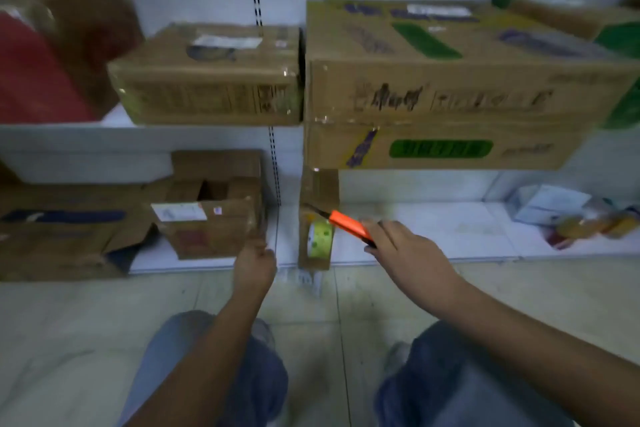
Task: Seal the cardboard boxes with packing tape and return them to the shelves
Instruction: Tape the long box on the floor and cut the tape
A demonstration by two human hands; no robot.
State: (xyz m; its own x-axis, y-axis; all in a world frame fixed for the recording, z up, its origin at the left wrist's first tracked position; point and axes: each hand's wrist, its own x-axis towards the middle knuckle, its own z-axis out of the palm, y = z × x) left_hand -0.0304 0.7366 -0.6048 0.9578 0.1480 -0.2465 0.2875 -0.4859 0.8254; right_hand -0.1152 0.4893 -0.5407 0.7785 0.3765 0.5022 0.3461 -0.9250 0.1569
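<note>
Right hand [412, 253]: fingers curled round an orange utility knife [348, 224], dark tip pointing up-left to the narrow upright carton [317, 218]; touching or not, cannot tell.

Left hand [254, 265]: fingers curled at the lower right corner of the small open box [211, 208]; gripping the cardboard or only resting against it, cannot tell through blur.

Roll of packing tape [320, 235]: yellow-green, on edge against the front of the narrow upright carton, just below the knife tip.

Small open box: bottom shelf [433, 236], top flaps raised, white label on the near flap.

Flattened, torn cardboard [62, 229]: left of the open box, blue print across it.

Upper shelf [86, 139]: closed taped box [211, 76] at centre; red object [34, 76] and brown box [90, 28] to the left.

Right side: two large cartons stacked, upper carton [467, 62] with dark lettering, lower carton [443, 147] with a green label.

Bottom shelf, far right: white packet [550, 204] and yellowish items [588, 224], blurred.

Foreground: knees in blue jeans [242, 367] over tiled floor [69, 322].
</note>
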